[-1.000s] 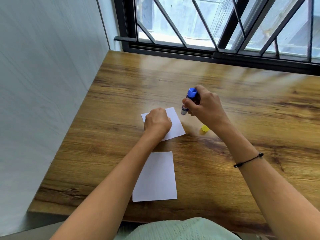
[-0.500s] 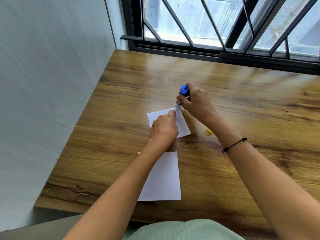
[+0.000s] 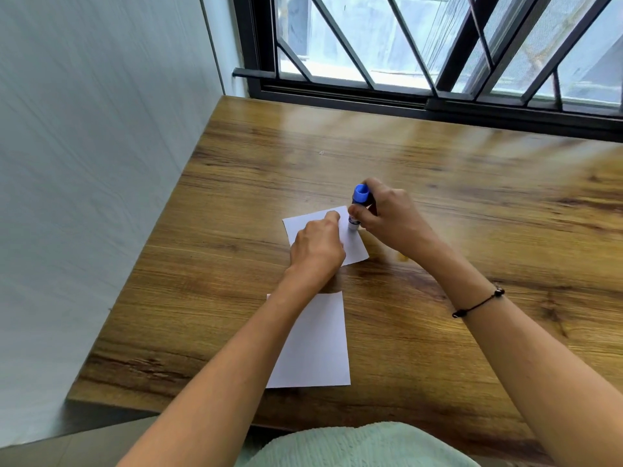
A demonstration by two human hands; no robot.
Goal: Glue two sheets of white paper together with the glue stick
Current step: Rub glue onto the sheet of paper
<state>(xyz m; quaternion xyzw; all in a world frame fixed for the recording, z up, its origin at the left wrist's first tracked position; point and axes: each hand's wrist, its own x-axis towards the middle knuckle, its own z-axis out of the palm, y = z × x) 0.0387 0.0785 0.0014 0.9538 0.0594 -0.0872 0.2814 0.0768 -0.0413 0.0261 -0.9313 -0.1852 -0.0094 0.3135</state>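
Observation:
Two white paper sheets lie on the wooden table (image 3: 438,183). The far sheet (image 3: 354,244) is small and tilted; my left hand (image 3: 317,251) presses flat on it, fingers curled, index finger stretched toward its far edge. My right hand (image 3: 387,217) grips a glue stick (image 3: 357,207) with a blue end up and its lower tip touching the far sheet's right part. The near sheet (image 3: 317,345) lies closer to me, partly under my left forearm.
A small yellow cap (image 3: 403,257) peeks out beside my right wrist on the table. A white wall runs along the left table edge. A barred window (image 3: 421,55) stands behind the far edge. A black cord bracelet (image 3: 478,303) circles my right wrist.
My right hand carried the glue stick leftward from beside the far sheet onto it, and the tip now rests lower on the paper. My left hand stayed on the sheet, index finger extended.

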